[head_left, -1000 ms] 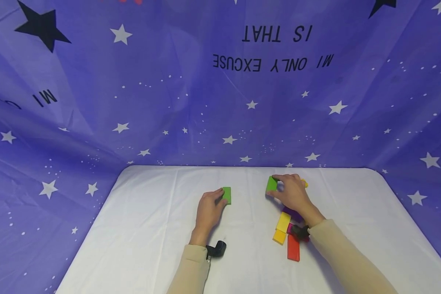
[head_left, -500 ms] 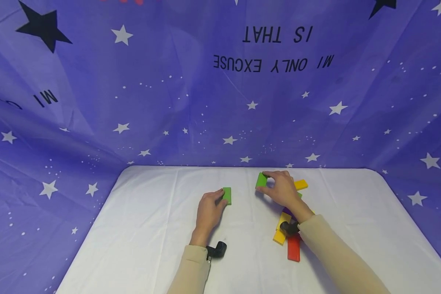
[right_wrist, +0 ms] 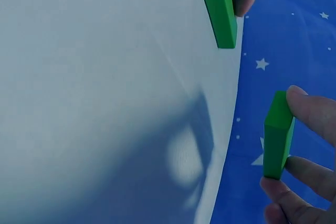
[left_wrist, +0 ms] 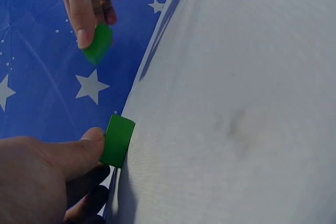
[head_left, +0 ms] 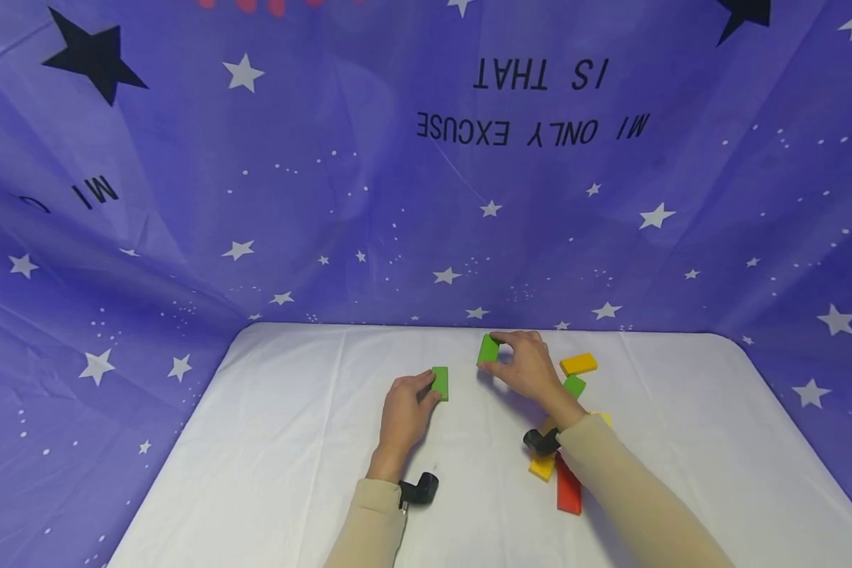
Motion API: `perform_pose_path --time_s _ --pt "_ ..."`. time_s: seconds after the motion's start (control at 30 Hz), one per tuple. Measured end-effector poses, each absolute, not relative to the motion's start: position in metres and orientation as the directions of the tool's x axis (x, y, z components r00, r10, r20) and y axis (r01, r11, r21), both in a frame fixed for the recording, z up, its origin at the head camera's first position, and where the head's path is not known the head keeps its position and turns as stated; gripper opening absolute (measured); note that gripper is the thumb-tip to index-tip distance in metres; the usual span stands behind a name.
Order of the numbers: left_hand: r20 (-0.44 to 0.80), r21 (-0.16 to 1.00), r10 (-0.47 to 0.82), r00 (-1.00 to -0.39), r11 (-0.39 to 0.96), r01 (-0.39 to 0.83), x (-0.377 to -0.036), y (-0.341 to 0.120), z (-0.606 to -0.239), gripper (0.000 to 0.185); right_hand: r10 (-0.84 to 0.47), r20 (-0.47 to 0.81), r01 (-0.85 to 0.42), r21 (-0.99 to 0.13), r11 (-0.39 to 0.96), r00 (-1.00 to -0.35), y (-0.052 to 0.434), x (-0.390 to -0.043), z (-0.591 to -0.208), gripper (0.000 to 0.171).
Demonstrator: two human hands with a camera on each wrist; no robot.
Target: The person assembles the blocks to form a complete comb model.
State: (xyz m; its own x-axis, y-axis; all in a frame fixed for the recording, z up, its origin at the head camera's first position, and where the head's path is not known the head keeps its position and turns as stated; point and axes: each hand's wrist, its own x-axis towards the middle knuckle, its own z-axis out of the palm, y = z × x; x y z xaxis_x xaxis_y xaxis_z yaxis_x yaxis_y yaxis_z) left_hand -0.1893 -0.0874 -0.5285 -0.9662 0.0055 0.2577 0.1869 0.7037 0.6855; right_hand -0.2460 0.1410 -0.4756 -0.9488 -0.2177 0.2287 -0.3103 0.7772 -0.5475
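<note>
Left of the table's middle, my left hand (head_left: 406, 410) pinches a green rectangular block (head_left: 440, 384) by its ends, between thumb and fingers. In the left wrist view the thumb presses one side of that green block (left_wrist: 117, 141), close to the white cloth. My right hand (head_left: 528, 367) holds a second green block (head_left: 488, 350) near the far edge, to the right of the first. The right wrist view has this block (right_wrist: 278, 135) gripped end to end between fingers and thumb, its shadow falling on the cloth apart from it. A gap separates the two blocks.
A loose group of blocks lies right of centre: a yellow-orange one (head_left: 578, 364), a green one (head_left: 574, 386), a yellow one (head_left: 542, 468) and a red one (head_left: 569, 487). My right forearm partly covers them. A purple star-patterned cloth (head_left: 369, 260) rises behind the white table (head_left: 270, 473).
My right hand has moved left with its green block, nearer to my left hand, uncovering the yellow-orange and green blocks behind it. The left hand stays put on its block. The head view shifts slightly.
</note>
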Motion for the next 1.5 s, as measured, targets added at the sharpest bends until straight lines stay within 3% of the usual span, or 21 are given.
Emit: perform_pose_path --time_s 0.8,1.1,1.5 --pt "0.268 0.671 0.016 -0.963 0.714 0.199 -0.191 -0.088 -0.53 0.037 -0.219 0.222 -0.309 -0.567 0.763 -0.95 0.108 -0.26 -0.487 0.063" --pt "0.34 0.662 0.027 -0.94 0.704 0.259 -0.192 -0.087 -0.53 0.037 -0.227 0.213 -0.31 -0.575 0.757 -0.95 0.095 -0.265 -0.489 0.063" --pt "0.294 0.663 0.022 -0.956 0.715 0.22 -0.194 -0.088 -0.529 0.037 -0.237 0.184 -0.3 -0.604 0.739 -0.954 0.08 -0.274 -0.491 0.064"
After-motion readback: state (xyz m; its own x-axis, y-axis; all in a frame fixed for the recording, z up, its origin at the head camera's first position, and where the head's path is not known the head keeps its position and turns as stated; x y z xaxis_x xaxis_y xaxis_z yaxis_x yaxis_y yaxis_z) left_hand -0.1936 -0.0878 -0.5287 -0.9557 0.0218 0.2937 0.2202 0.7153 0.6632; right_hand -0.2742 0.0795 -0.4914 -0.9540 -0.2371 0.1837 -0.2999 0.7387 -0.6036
